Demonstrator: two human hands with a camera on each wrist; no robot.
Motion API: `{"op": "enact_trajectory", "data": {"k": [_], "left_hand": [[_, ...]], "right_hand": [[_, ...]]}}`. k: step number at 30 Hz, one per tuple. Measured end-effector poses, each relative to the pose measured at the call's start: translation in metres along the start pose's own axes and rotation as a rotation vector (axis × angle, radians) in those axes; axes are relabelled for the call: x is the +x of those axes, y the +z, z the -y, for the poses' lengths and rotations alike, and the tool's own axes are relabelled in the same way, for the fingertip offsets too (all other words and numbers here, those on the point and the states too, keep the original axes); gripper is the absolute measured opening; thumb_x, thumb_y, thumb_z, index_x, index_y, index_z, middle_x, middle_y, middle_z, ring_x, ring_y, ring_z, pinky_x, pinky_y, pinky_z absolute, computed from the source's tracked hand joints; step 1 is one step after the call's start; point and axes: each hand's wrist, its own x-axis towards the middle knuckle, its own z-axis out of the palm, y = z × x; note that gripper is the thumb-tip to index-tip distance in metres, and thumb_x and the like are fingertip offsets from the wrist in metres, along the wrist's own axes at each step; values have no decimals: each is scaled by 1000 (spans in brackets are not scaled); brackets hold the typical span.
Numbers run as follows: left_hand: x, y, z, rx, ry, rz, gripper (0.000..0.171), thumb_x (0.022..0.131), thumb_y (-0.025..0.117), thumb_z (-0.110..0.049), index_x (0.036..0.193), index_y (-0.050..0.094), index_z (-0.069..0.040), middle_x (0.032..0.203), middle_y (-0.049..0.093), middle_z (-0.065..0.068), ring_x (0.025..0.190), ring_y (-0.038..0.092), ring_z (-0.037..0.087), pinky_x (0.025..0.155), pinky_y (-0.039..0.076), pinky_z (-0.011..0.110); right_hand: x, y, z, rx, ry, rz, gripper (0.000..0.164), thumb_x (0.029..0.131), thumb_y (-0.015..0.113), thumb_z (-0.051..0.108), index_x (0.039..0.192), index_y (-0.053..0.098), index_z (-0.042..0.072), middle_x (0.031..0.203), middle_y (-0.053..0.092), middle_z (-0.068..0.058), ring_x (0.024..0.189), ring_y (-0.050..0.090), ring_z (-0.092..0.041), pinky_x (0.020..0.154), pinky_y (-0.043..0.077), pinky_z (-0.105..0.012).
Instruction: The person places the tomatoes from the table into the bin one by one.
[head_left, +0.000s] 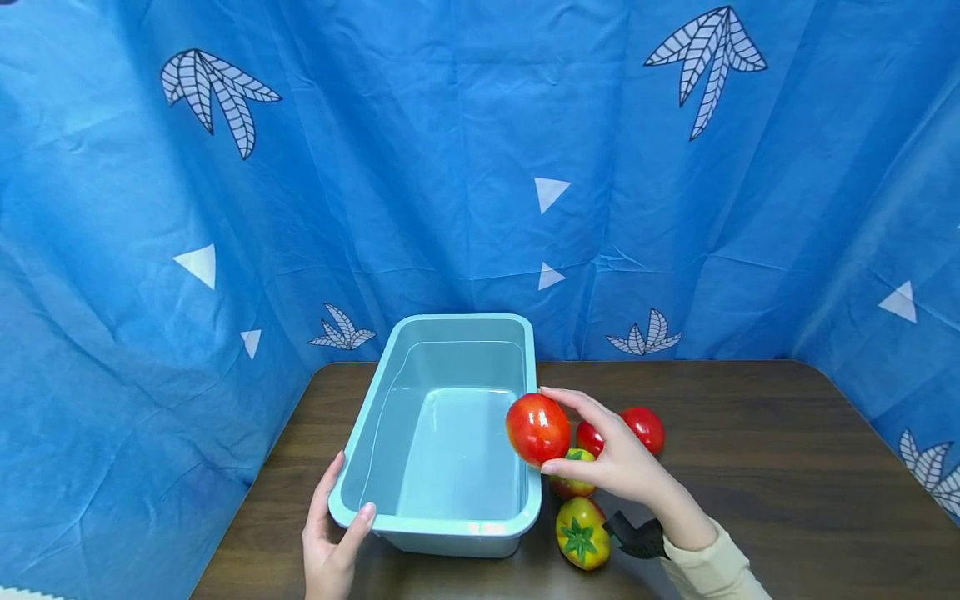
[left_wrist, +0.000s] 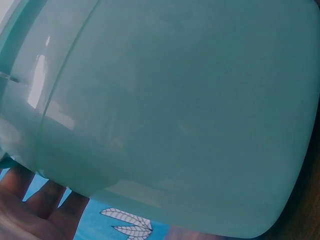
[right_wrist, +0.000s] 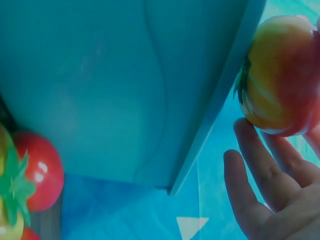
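- We see the two hands well apart, each one closed on something of its own.
- Our left hand [head_left: 330, 537] grips the near left corner of a pale blue-green plastic bin [head_left: 435, 527], with the thumb over the rim and the fingers against the left side.
- Our right hand [head_left: 618, 462] pinches a glossy red tomato [head_left: 537, 429] between thumb and fingers; the right wrist view shows yellow on it and a bit of green at its stem end.
- We find this tomato at the bin's right rim, left of the right hand's palm and to the right of the left hand, farther from us than that hand.
- Beneath and beside the right hand, four more tomatoes rest just right of the bin: a yellow one with a green calyx [head_left: 579, 537] nearest us, a second yellow-topped one [head_left: 573, 475] behind it, then two red ones [head_left: 642, 429] partly hidden by the hand.
- Our right wrist wears a black strap [head_left: 637, 536] beside a cream sleeve [head_left: 708, 567].
- Under everything we have a dark wooden table [head_left: 795, 475], and around it hangs a blue curtain [head_left: 465, 167] printed with white leaves and triangles.
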Motion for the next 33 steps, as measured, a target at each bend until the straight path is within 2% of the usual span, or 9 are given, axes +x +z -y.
{"op": "enact_trajectory", "data": {"k": [7, 13, 15, 22, 33], "left_hand": [[0, 0, 0, 7, -11, -2, 66, 85, 65, -1, 143, 38, -16, 142, 37, -1, 120, 37, 13, 87, 34, 10], [0, 0, 0, 0, -4, -5, 66, 85, 64, -1, 143, 39, -16, 141, 38, -1, 120, 38, 13, 87, 35, 10], [0, 0, 0, -8, 1, -7, 66, 84, 64, 1, 143, 40, -16, 141, 39, -1, 120, 38, 13, 87, 35, 11], [0, 0, 0, -25, 17, -7, 66, 84, 63, 4, 143, 40, -14, 140, 39, -2, 120, 38, 13, 88, 35, 11], [-1, 1, 0, -10, -25, -12, 65, 85, 64, 0, 143, 38, -15, 142, 38, -1, 120, 38, 13, 87, 35, 11]], "right_hand": [[4, 10, 6, 16, 0, 52, 73, 75, 79, 24, 138, 42, 30, 134, 47, 5, 114, 49, -24, 79, 51, -36], [3, 16, 10, 19, 24, 88, 73, 78, 76, 27, 140, 37, 33, 136, 45, 6, 115, 48, -24, 81, 50, -48], [3, 17, 10, 15, 34, 91, 73, 78, 75, 28, 140, 37, 34, 136, 45, 6, 116, 48, -23, 81, 50, -47], [3, 21, 13, 0, 55, 106, 75, 77, 76, 30, 140, 37, 35, 135, 44, 3, 117, 45, -25, 78, 51, -31], [1, 28, 17, -17, 10, 132, 73, 75, 77, 31, 138, 40, 33, 136, 40, 2, 121, 40, -24, 78, 51, -35]]}}
